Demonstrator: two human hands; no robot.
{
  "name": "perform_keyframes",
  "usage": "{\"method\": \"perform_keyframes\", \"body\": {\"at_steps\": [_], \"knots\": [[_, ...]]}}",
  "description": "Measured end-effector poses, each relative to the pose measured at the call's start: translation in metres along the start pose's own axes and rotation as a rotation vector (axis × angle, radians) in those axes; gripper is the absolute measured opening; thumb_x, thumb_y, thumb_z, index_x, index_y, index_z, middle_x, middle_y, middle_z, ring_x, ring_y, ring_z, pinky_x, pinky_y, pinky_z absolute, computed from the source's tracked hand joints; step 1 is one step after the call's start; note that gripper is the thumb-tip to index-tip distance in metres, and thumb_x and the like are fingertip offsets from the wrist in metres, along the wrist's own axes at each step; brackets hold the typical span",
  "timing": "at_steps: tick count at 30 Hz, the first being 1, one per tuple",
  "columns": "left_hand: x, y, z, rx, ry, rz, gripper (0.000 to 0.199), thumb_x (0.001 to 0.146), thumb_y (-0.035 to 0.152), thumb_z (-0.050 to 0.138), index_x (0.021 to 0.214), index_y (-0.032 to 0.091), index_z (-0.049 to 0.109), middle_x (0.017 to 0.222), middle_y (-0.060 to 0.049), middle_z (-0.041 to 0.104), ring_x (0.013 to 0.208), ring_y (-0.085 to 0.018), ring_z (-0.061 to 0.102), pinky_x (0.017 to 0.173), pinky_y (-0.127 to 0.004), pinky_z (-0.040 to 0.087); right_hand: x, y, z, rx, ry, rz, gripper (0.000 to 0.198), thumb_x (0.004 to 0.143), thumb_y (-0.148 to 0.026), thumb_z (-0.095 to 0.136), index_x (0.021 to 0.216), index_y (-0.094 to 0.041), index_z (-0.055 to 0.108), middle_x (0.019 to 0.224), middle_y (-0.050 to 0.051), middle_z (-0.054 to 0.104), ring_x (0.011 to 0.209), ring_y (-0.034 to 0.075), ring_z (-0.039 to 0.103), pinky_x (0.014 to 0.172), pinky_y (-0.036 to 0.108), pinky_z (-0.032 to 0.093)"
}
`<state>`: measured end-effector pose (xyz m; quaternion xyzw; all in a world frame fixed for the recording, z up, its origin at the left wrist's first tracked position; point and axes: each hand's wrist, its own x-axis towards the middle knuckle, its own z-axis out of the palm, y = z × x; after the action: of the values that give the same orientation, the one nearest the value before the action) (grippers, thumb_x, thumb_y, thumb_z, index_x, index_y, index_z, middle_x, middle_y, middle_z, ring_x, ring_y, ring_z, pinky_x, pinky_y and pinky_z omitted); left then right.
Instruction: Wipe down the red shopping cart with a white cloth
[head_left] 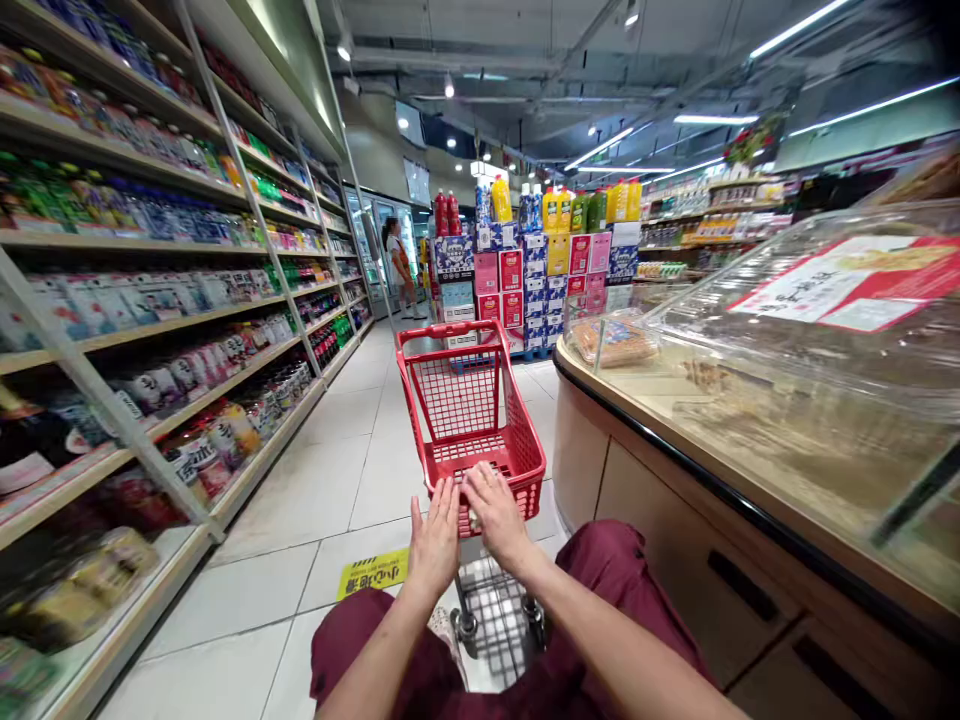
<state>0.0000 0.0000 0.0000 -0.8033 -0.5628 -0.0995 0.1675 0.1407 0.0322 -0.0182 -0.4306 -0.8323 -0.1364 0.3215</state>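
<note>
Red plastic ahead: faces a shopping cart (523, 432) standing on the tiled floor (322, 490), between drink shelves (184, 325) and a wooden display counter (581, 440). Rests the left hand (433, 548) at its near end, opened nearly flat, thumb apart, without any clear hold. Bends the right hand (496, 512) loosely just beside; cannot tell whether gripping. Shows maroon trousers (626, 575) below, a yellow floor sign (373, 573) near the left knee, stacked drink cartons (511, 283) beyond.

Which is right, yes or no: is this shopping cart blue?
No, the shopping cart is red, including its grid-like back panel.
</note>
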Motion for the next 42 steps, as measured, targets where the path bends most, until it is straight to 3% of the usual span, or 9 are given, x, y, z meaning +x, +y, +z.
{"method": "perform_keyframes", "body": {"at_steps": [3,6,11,16,21,26,31,36,42], "knots": [[0.001,-0.004,0.002,0.05,0.048,-0.052,0.064,0.073,0.013,0.034,0.136,0.013,0.022,0.142,-0.008,0.026,0.133,-0.02,0.018,0.106,-0.055,0.013,-0.015,0.035,-0.016,-0.05,0.034,0.184,0.051,0.08,-0.004,0.039,0.129,-0.019,0.041,0.135,0.008,0.038,0.129,0.023,0.026,0.101,0.046,0.025],[0.002,-0.001,0.003,0.066,0.067,-0.068,0.063,0.073,0.012,0.033,0.135,0.013,0.023,0.142,-0.009,0.027,0.133,-0.02,0.018,0.106,-0.054,0.013,-0.018,0.041,-0.019,-0.08,0.091,0.344,0.049,0.081,-0.003,0.036,0.128,-0.015,0.043,0.134,0.011,0.039,0.129,0.025,0.025,0.1,0.049,0.026],[0.004,0.002,0.001,0.027,0.045,-0.025,0.062,0.073,0.015,0.035,0.134,0.015,0.026,0.141,-0.008,0.028,0.132,-0.02,0.02,0.106,-0.053,0.013,-0.012,0.028,-0.014,0.014,0.044,0.087,0.052,0.079,-0.001,0.036,0.126,-0.021,0.046,0.134,0.005,0.041,0.131,0.02,0.022,0.103,0.044,0.025],[0.002,-0.002,0.0,0.042,0.042,-0.092,0.062,0.073,0.012,0.033,0.134,0.012,0.025,0.142,-0.01,0.026,0.133,-0.021,0.019,0.106,-0.055,0.012,-0.02,0.047,-0.019,-0.047,0.174,0.378,0.058,0.078,0.003,0.028,0.13,-0.019,0.04,0.135,0.009,0.039,0.131,0.02,0.021,0.103,0.049,0.023],[0.004,-0.005,-0.002,0.036,0.018,-0.091,0.061,0.074,0.012,0.032,0.134,0.012,0.026,0.142,-0.009,0.026,0.132,-0.02,0.02,0.106,-0.054,0.01,-0.016,0.031,-0.01,0.032,0.109,0.078,0.053,0.079,-0.001,0.037,0.126,-0.022,0.045,0.133,0.005,0.043,0.132,0.019,0.019,0.103,0.045,0.027],[0.002,-0.014,0.0,0.047,0.017,-0.119,0.063,0.072,0.009,0.031,0.134,0.012,0.026,0.142,-0.009,0.026,0.132,-0.021,0.02,0.106,-0.055,0.011,-0.023,0.045,-0.012,-0.011,0.216,0.319,0.06,0.077,0.003,0.032,0.131,-0.02,0.037,0.135,0.008,0.04,0.132,0.019,0.019,0.102,0.046,0.028],[0.005,-0.017,-0.012,0.013,-0.022,-0.126,0.057,0.073,0.01,0.032,0.129,0.015,0.037,0.14,-0.008,0.031,0.132,-0.02,0.022,0.107,-0.054,0.011,-0.028,0.05,0.006,0.077,0.262,0.124,0.061,0.077,0.002,0.032,0.133,-0.023,0.034,0.135,0.006,0.04,0.131,0.02,0.021,0.102,0.044,0.031],[0.023,-0.007,-0.034,-0.106,-0.145,-0.119,0.053,0.073,0.019,0.036,0.125,0.012,0.042,0.137,-0.01,0.038,0.132,-0.022,0.02,0.108,-0.052,0.007,-0.024,0.078,0.017,0.135,0.298,0.081,0.067,0.073,0.004,0.034,0.133,-0.025,0.033,0.134,0.006,0.041,0.13,0.02,0.025,0.101,0.045,0.034],[0.043,0.035,-0.031,-0.266,-0.22,-0.065,0.059,0.072,0.029,0.039,0.128,0.008,0.037,0.137,-0.013,0.038,0.132,-0.025,0.019,0.109,-0.05,0.002,-0.023,0.13,0.025,0.17,0.247,0.229,0.066,0.067,0.002,0.036,0.128,-0.023,0.043,0.135,0.006,0.04,0.13,0.021,0.022,0.103,0.046,0.03]]}}
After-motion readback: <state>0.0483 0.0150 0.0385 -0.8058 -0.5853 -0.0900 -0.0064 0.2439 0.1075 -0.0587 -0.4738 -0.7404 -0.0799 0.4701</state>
